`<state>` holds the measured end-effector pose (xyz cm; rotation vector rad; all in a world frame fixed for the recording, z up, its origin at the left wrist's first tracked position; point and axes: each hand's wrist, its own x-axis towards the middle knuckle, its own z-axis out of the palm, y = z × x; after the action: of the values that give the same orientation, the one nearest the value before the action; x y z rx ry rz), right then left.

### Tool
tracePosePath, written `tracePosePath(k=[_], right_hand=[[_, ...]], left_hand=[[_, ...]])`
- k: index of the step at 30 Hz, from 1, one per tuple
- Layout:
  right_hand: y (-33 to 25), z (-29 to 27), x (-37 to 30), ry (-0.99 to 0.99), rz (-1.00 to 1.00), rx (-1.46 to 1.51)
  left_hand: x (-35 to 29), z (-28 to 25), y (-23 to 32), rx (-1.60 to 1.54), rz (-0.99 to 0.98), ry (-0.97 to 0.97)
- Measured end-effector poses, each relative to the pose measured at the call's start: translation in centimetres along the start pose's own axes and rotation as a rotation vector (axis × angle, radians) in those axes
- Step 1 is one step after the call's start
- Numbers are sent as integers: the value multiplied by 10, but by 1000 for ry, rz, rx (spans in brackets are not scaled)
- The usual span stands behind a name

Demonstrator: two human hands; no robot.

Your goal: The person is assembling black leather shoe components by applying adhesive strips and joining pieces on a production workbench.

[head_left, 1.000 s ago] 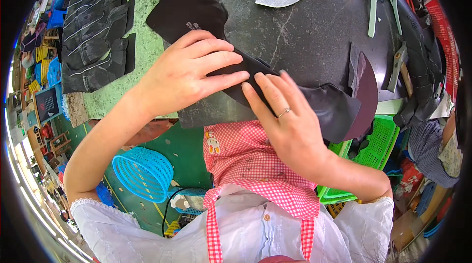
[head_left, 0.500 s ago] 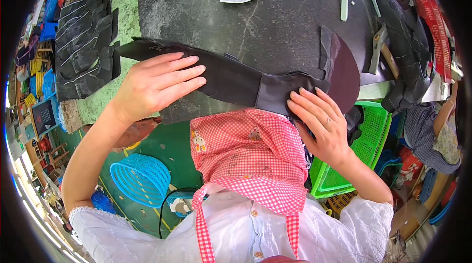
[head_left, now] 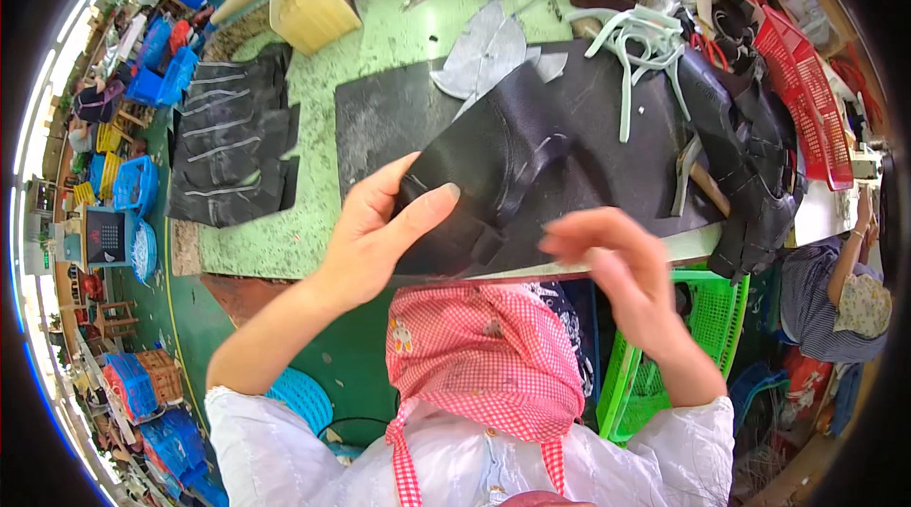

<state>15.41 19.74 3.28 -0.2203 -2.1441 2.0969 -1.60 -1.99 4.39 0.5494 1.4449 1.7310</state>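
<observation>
My left hand [head_left: 375,237] grips a black leather piece [head_left: 479,151] near its lower left edge, thumb on top. The piece is folded or curved over and tilted up above the dark work mat [head_left: 380,118]. My right hand [head_left: 622,265] hovers apart from the leather, to its right by the table's near edge. Its fingers are bent, blurred by motion, with the thumb apart and nothing seen between them. Grey fan-shaped sheets [head_left: 489,47] lie on the mat just beyond the leather.
Black pieces with white lines [head_left: 228,128] overlap at the table's left. A hammer [head_left: 697,175], pale green strips [head_left: 626,42] and a heap of black leather parts [head_left: 750,156] lie to the right. A red basket [head_left: 807,99] stands beyond them. Below is a green crate [head_left: 683,346].
The leather, earlier stretched wide between both hands at the near edge, is now folded and lifted over the mat in my left hand. My right hand has come off it. The view has shifted.
</observation>
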Motion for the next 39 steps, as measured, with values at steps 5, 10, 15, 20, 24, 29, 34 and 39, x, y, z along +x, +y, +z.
tracePosePath(k=[5, 10, 15, 20, 24, 29, 34, 39], right_hand=[[4, 43, 37, 108, -70, 491], [11, 36, 74, 94, -190, 496], [0, 25, 69, -186, -165, 620], [-2, 45, 59, 100, -120, 166], [-1, 39, 65, 260, -407, -446], [-1, 28, 61, -119, -74, 136], [3, 22, 61, -203, -278, 20], [15, 11, 65, -159, -484, -213]], left_hand=[[4, 28, -8, -6, 112, 12], [18, 28, -18, -95, 129, -31], [18, 33, -10, -177, 256, 133], [30, 34, -10, -112, 344, 260], [27, 18, 7, 66, 266, 234], [33, 22, 16, 259, 414, 340], [41, 31, 5, -279, 163, 222], [45, 36, -1, -109, 274, 302]])
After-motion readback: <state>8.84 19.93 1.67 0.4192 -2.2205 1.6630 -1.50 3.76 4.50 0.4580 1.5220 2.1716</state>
